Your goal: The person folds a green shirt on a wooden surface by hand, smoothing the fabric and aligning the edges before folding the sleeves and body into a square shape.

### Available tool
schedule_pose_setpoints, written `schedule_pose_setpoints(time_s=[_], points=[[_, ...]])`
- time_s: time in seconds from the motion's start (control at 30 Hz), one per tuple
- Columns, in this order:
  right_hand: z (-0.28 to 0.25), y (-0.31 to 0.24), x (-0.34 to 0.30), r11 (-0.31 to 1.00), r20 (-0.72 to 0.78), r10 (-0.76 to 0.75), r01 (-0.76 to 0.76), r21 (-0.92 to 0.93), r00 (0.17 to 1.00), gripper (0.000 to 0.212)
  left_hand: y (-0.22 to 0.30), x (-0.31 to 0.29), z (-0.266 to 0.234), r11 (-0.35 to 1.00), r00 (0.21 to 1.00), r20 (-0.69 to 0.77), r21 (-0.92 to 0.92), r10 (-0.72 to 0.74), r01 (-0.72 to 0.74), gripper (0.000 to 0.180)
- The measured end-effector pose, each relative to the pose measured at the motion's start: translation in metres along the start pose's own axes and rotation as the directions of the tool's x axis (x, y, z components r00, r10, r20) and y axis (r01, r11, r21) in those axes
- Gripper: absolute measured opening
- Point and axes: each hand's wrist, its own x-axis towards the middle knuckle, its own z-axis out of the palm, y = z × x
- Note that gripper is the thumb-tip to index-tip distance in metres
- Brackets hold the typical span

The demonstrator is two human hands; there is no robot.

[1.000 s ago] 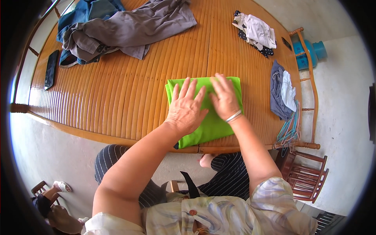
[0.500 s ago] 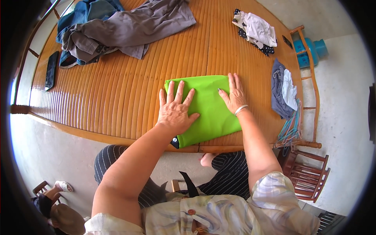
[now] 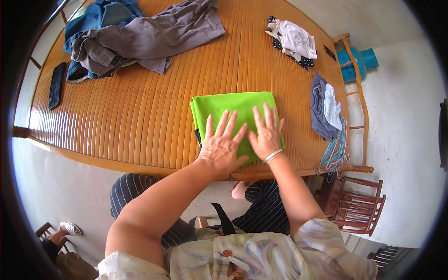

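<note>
A bright green folded cloth [image 3: 228, 105] lies flat near the front edge of the slatted wooden bed [image 3: 135, 116]. Palm down on its lower left part rests my left hand [image 3: 220, 148], fingers spread. My right hand [image 3: 267, 134], with a silvery bracelet at the wrist, lies on the cloth's right side, its fingers stretched out and apart. The two hands are side by side, thumbs toward each other. A bit of dark fabric [image 3: 198, 137] peeks out at the cloth's left edge. What kind of garment the green cloth is, I cannot tell.
Grey trousers [image 3: 158, 35] and blue denim [image 3: 105, 21] lie loose at the far left, near a black phone [image 3: 57, 86]. Folded clothes [image 3: 296, 39] and a grey-and-white pile [image 3: 325, 107] sit at right, beside hangers [image 3: 333, 154]. A wooden chair [image 3: 357, 205] stands at the right.
Both hands have slid toward me on the green cloth and come closer together; the right hand left the cloth's right edge. The view has shifted slightly to the right.
</note>
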Motion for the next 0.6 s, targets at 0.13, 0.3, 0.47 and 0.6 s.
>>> schedule_pose_setpoints(time_s=[0.13, 0.3, 0.47, 0.6], points=[[0.017, 0.002, -0.013, 0.994, 0.102, 0.105, -0.104, -0.017, 0.989, 0.068, -0.008, -0.007, 0.017, 0.997, 0.999, 0.044, 0.073, 0.010, -0.013, 0.084], [0.020, 0.010, -0.021, 0.996, 0.093, 0.077, -0.082, 0.047, 0.993, 0.065, -0.010, -0.010, 0.017, 0.997, 0.996, 0.087, 0.079, 0.006, -0.013, 0.085], [0.019, 0.019, -0.022, 0.989, 0.097, 0.149, -0.149, -0.003, 0.984, 0.063, -0.013, -0.011, 0.013, 0.997, 0.997, 0.079, 0.080, 0.009, -0.015, 0.085], [0.018, 0.028, -0.023, 0.982, 0.121, 0.187, -0.189, 0.000, 0.975, 0.060, -0.019, -0.009, 0.010, 0.995, 0.995, 0.103, 0.097, 0.013, -0.023, 0.085]])
